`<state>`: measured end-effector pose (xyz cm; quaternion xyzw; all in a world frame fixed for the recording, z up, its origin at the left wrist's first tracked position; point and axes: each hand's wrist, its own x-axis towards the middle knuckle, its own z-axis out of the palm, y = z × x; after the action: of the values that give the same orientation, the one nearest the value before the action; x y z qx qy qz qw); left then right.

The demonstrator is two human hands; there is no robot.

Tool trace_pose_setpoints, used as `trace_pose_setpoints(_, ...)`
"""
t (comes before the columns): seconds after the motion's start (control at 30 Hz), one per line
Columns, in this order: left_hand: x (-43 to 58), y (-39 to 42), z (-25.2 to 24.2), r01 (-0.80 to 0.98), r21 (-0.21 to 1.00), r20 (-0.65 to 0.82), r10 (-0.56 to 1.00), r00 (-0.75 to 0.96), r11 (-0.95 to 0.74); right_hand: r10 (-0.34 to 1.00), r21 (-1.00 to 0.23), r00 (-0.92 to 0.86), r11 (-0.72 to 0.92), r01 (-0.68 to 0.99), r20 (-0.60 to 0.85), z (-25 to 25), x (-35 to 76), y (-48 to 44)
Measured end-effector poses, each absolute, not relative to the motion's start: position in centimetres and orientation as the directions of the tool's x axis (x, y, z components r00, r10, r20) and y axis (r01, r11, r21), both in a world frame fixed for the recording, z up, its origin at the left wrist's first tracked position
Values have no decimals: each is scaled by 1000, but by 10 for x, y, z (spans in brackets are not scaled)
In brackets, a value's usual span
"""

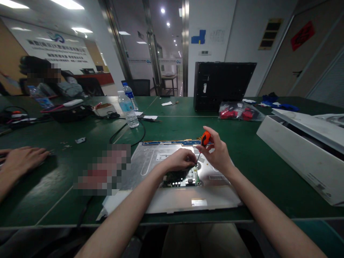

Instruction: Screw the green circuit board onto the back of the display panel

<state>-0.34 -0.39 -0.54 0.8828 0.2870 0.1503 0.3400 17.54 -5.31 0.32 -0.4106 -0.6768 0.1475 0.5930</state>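
In my right hand (219,150) is a screwdriver (205,138) with an orange and black handle, gripped by the fingers and tilted so its shaft runs down to the left. Its tip meets the edge of a green circuit board (185,178). My left hand (182,159) is closed in a pinch beside the tip, over the board; whatever its fingertips hold is hidden. The board lies on a flat silver metal display panel (150,157), with a narrow blue circuit strip (166,143) along its far edge.
Water bottles (129,109) stand at back left near a black cable (143,134). Beyond the panel are a black monitor housing (223,86) and a bag of red parts (236,111). A white box (301,150) sits at right. At far left rests another person's hand (25,159).
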Motion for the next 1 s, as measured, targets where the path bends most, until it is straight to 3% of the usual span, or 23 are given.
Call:
trace_pose_setpoints(0.2, -3, -2, -8, 412, 678, 70, 611, 788, -608, 685, -574, -69, 657, 489, 726, 3, 174, -55)
trace_pose_setpoints(0.47, -3, -4, -7, 412, 670, 73, 607, 791, -618, 607, -475, -80, 690, 546, 790, -2, 171, -50)
trace_pose_setpoints(1.0, -3, -3, -7, 419, 665, 74, 612, 787, -618, 602, -434, -122, 687, 583, 789, -1, 171, -54)
